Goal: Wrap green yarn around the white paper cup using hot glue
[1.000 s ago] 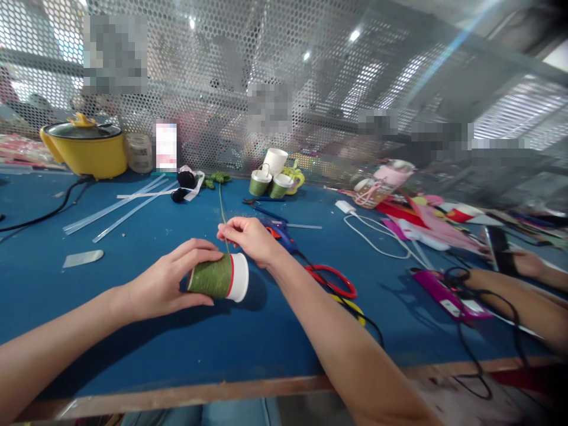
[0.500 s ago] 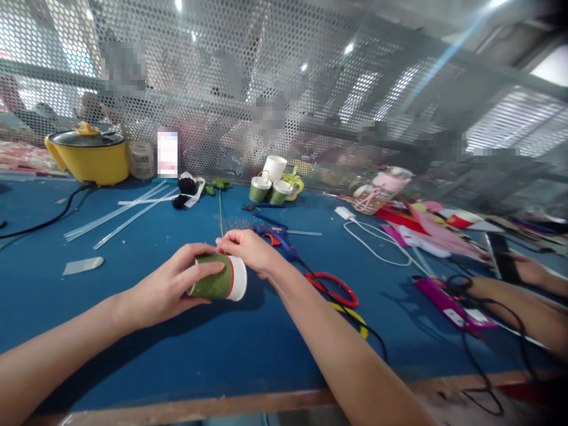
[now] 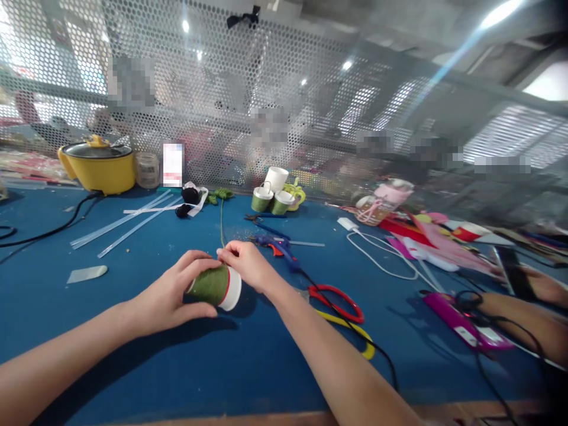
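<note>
A paper cup [image 3: 212,288] wound with green yarn lies tilted above the blue table, its white rim and a thin red line facing right. My left hand [image 3: 175,290] is closed around it, thumb below and fingers over the top. At the cup's upper edge, the fingertips of my right hand [image 3: 244,260] pinch the green yarn strand [image 3: 222,222]. That strand runs back to a small green yarn bundle [image 3: 220,194]. Just right of my right hand lies a blue glue gun [image 3: 279,247]. Beyond it are pliers [image 3: 266,220].
Scissors with red handles [image 3: 341,302] and a yellow-handled tool [image 3: 366,340] lie by my right forearm. Clear glue sticks [image 3: 119,225] are on the left, near a yellow pot [image 3: 100,171]. Green-wrapped cups [image 3: 281,202] stand at the back. Another person's hand holds a phone [image 3: 512,272] at right.
The camera view has shifted, so the scene sits slightly lower. My left fingers have shifted on the cup, the index finger drawn back and the thumb showing beneath. My right hand still pinches the yarn.
</note>
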The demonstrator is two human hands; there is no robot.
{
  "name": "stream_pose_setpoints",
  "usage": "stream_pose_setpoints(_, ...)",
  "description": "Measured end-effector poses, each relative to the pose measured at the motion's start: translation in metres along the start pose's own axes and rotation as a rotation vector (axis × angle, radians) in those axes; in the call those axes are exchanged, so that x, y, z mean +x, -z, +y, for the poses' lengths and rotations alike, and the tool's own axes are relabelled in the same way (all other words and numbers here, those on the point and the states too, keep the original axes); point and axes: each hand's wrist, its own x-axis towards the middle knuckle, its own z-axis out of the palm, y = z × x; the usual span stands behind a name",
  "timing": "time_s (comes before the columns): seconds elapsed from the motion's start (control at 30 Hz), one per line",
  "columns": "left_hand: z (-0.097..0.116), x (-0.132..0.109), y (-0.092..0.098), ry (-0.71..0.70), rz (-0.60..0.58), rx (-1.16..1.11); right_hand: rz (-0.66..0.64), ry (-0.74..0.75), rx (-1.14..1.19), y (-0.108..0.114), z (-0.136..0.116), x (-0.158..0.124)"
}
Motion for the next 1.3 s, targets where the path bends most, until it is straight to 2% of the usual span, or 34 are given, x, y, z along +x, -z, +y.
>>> stream_pose_setpoints(0.37, 0.003, 0.005, 0.007, 0.092, -0.026, -0.089, 0.035, 0.083, -0.032, -0.002, -0.003, 0.000)
stream_pose_setpoints(0.67, 0.002, 0.001, 0.007, 0.050, -0.041, -0.048, 0.056, 0.156, -0.031, 0.002, -0.010, -0.004)
stream_pose_setpoints(0.87, 0.004, 0.003, 0.011, 0.015, -0.080, -0.063, 0.035, 0.135, -0.052, 0.001, -0.007, -0.003)
stream_pose_setpoints(1.07, 0.003, 0.005, 0.017, -0.002, -0.143, -0.056, 0.078, 0.203, -0.118, 0.000, -0.003, -0.001)
stream_pose_setpoints(1.3, 0.004, 0.004, 0.018, -0.027, -0.165, -0.045, 0.057, 0.221, -0.103, 0.000, -0.001, 0.001)
